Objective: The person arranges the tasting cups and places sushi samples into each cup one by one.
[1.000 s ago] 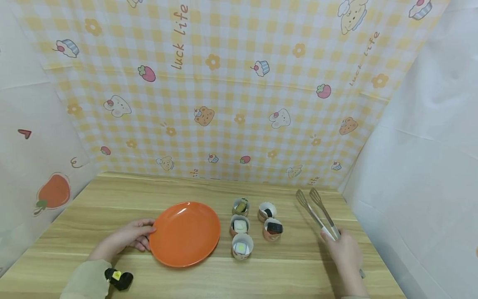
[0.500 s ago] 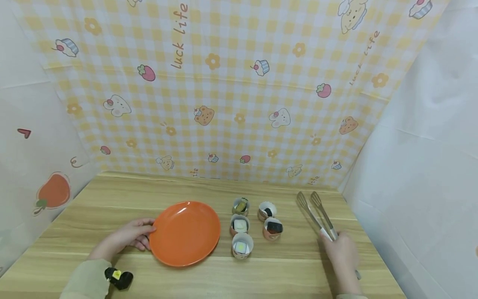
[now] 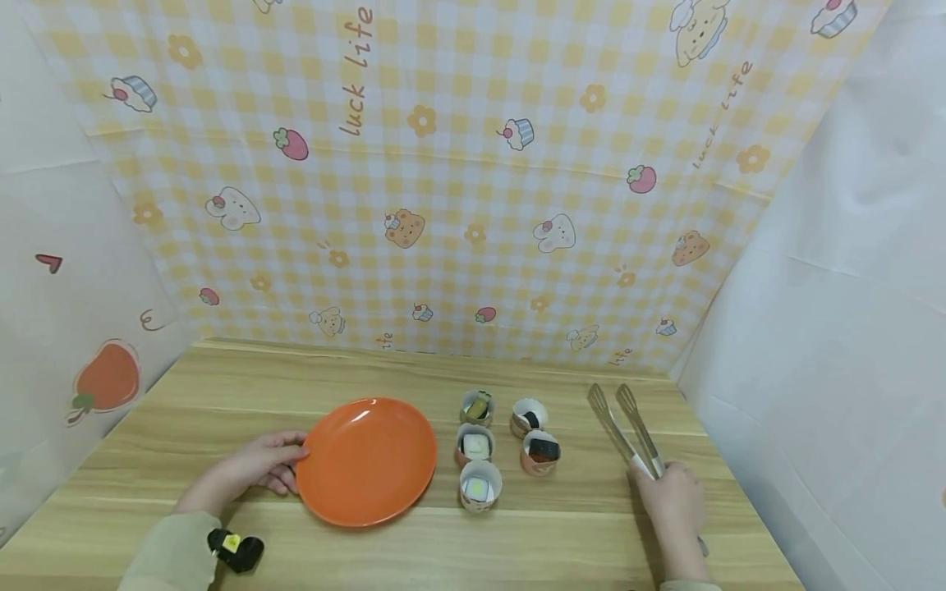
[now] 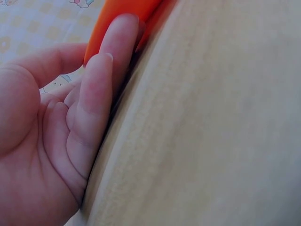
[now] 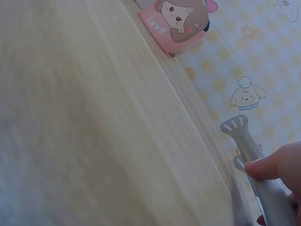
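Note:
An orange plate (image 3: pixel 365 464) lies flat on the table. At its left rim my left hand (image 3: pixel 260 465) pinches the edge, thumb on top and fingers beneath, as the left wrist view also shows. On the right side my right hand (image 3: pixel 672 499) grips a pair of metal tongs (image 3: pixel 641 427) by the pale handles. Their slotted tips stand apart with nothing between them and point to the back of the table. In the right wrist view the thumb presses on the tongs (image 5: pixel 270 195). Most of the right hand's other fingers are hidden there.
Several paper cups stand right of the plate, including one with a greenish piece (image 3: pixel 478 407), one with a white piece (image 3: pixel 475 446), a front cup (image 3: pixel 480 486), and two with dark pieces (image 3: pixel 528 419) (image 3: pixel 542 453). A checked cloth (image 3: pixel 473 189) hangs behind the wooden table (image 3: pixel 414 554).
My right hand with the tongs has shifted slightly left and toward me. The left hand and the plate have stayed still.

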### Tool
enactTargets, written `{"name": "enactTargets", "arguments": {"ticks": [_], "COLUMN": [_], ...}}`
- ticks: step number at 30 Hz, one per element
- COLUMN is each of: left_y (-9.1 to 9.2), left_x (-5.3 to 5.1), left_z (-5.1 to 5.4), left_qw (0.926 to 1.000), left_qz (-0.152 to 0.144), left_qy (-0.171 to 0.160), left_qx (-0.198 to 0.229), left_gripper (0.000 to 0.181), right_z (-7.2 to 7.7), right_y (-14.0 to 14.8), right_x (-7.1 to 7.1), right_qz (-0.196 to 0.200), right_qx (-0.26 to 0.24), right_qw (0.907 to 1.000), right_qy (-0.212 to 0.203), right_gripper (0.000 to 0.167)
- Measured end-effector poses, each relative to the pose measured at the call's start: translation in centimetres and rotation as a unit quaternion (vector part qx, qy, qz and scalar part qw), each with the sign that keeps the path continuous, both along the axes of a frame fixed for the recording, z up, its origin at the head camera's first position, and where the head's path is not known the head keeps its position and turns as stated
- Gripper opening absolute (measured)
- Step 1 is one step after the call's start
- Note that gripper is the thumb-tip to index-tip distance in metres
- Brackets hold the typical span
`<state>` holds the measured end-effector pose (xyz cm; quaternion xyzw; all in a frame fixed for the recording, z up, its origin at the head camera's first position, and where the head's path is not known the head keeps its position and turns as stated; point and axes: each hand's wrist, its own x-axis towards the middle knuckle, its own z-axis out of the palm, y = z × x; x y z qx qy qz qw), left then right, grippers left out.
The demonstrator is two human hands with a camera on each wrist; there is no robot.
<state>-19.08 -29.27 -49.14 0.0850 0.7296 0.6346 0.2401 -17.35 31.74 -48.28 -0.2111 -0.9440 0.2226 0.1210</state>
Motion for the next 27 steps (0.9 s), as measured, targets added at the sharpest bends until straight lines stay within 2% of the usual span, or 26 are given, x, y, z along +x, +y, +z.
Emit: {"name": "enactTargets", "arguments": {"ticks": [27], "left_y": [0.0], "left_x": [0.0], "left_z": [-0.1], "left_qw": [1.0], "left_qz": [0.002], "left_qy": [0.004], "left_qx": [-0.004], "left_gripper": [0.05], "right_z": [0.7], "right_y": [-1.4], "right_x": [0.1], "right_qz": [0.006], "right_qx": [0.025], "right_qw": [0.9984], "right_qy": [-0.05], "right_gripper": [0.064]}}
